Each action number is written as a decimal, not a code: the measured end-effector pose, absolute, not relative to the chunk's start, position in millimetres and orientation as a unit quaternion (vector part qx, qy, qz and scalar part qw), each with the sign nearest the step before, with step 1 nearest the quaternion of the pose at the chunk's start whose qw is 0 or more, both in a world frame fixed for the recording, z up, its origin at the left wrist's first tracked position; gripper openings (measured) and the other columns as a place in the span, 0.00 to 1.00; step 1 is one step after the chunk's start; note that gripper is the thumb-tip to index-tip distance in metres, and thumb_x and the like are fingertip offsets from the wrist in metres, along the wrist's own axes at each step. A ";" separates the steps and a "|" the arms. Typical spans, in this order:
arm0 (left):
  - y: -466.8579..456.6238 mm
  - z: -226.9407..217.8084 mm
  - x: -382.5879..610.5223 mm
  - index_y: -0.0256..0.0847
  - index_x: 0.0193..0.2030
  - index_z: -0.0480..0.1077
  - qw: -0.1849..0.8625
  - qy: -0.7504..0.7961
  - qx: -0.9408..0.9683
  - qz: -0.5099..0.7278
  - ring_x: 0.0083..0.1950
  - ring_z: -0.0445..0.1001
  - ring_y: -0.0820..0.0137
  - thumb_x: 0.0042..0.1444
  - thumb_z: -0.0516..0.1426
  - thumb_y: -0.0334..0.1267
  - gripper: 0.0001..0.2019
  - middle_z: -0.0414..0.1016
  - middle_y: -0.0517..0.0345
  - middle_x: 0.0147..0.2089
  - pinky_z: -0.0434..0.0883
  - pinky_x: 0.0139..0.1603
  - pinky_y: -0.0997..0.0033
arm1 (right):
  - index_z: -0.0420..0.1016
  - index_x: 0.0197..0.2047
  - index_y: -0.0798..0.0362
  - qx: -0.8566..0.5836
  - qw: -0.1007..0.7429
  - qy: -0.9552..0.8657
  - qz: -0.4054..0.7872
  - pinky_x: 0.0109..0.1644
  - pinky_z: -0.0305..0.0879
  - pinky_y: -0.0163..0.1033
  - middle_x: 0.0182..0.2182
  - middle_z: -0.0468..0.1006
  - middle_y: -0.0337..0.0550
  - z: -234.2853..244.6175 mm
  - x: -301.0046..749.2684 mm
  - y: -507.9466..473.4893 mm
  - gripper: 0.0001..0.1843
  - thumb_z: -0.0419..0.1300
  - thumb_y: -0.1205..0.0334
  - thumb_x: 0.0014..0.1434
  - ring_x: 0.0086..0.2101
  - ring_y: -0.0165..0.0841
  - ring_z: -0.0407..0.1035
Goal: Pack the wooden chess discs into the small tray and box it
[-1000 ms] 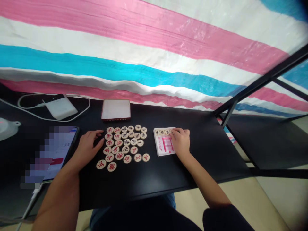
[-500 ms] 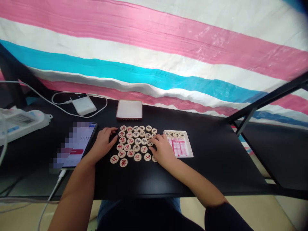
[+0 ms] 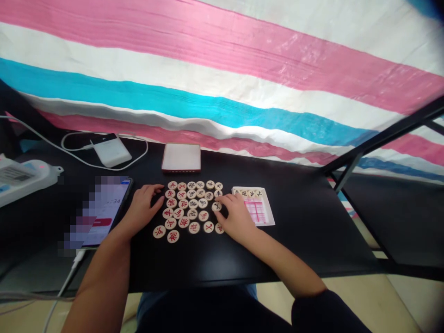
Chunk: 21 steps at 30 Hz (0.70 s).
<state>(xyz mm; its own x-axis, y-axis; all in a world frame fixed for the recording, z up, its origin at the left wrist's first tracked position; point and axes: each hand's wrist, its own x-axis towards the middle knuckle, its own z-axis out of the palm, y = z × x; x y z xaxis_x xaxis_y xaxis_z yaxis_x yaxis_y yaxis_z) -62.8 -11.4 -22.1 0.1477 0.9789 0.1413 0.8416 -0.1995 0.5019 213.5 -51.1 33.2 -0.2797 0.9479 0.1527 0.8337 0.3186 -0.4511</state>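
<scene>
Round wooden xiangqi pieces, carved with red or black characters, lie flat in a loose block at the middle of the black desk, in rough rows and touching or just apart. The left hand rests at the block's left edge, its fingers slightly apart, flat and reaching toward the nearest pieces, with nothing clamped. The right hand lies at the block's right edge, its fingers spread and not closed on anything. A black-marked piece sits just beside them.

Just right of the block lies a white card tray with pink printed lines, and a short row of pieces stands along its upper part. Above the block sits a flat white box with a reddish edge. To the upper left, a white power bank lies within a loop of white cable. Left of the left hand lies a smartphone, its screen partly pixelated. A power strip sits at the far left edge. Behind the desk hangs a pink, white and blue striped tarpaulin, and a black metal frame crosses the right side.
</scene>
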 end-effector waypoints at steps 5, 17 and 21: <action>-10.3 -23.9 -63.1 0.35 0.47 0.64 0.146 0.613 0.744 0.220 0.41 0.67 0.60 0.54 0.46 0.46 0.20 0.67 0.47 0.40 0.63 0.48 0.57 | 0.71 0.38 0.55 -0.657 0.249 -0.707 0.084 0.45 0.60 0.45 0.36 0.74 0.48 29.6 245.4 -53.6 0.10 0.56 0.63 0.53 0.40 0.40 0.62; -8.5 -24.3 -64.1 0.37 0.47 0.64 0.155 0.617 0.740 0.217 0.40 0.67 0.60 0.53 0.47 0.47 0.19 0.67 0.48 0.40 0.65 0.46 0.57 | 0.72 0.34 0.52 -0.677 0.242 -0.691 0.079 0.43 0.60 0.44 0.34 0.76 0.46 18.3 260.0 -51.5 0.05 0.55 0.63 0.54 0.38 0.40 0.64; -10.6 -26.4 -65.6 0.36 0.48 0.63 0.147 0.612 0.746 0.218 0.41 0.67 0.61 0.54 0.46 0.46 0.20 0.66 0.47 0.41 0.64 0.47 0.57 | 0.72 0.33 0.51 -0.665 0.235 -0.704 0.087 0.46 0.59 0.45 0.33 0.76 0.44 14.1 259.5 -54.8 0.06 0.53 0.67 0.55 0.38 0.39 0.64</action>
<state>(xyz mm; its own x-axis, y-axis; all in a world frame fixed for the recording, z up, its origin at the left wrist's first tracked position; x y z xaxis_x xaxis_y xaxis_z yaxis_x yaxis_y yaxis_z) -65.6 -10.6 -26.4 0.1565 0.9769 0.1455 0.8484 -0.2083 0.4866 259.5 -54.8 14.1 -0.0053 0.9766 0.2149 0.8948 0.1006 -0.4350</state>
